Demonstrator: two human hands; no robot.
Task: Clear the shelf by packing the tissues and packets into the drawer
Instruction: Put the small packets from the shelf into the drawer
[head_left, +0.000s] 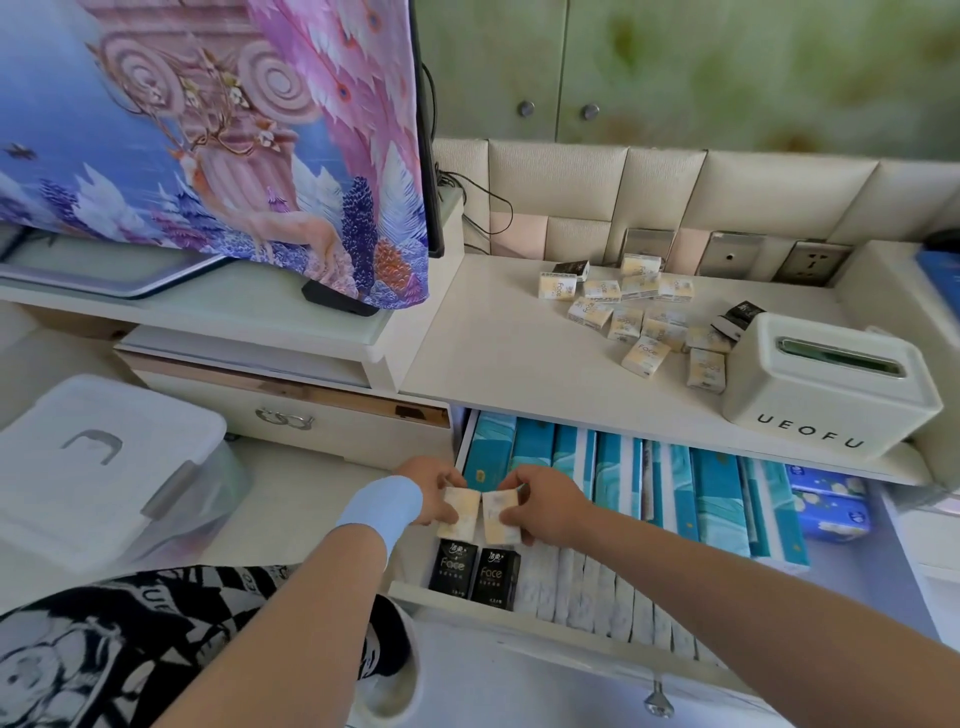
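Note:
Over the left end of the open drawer, my left hand grips a pale yellow tissue packet. Beside it my right hand grips a second yellow tissue packet. The two packets hang side by side just above two black "Face" packets that stand at the drawer's front left. Teal tissue packs fill the drawer's back row, and white packs line its front. On the shelf above lies a heap of several yellow packets with black packets among them.
A white "UEOFU" tissue box stands on the shelf's right end. Wall sockets sit behind the heap. A covered television stands to the left, and a clear plastic storage bin rests on the floor at left. Blue packs lie at the drawer's right.

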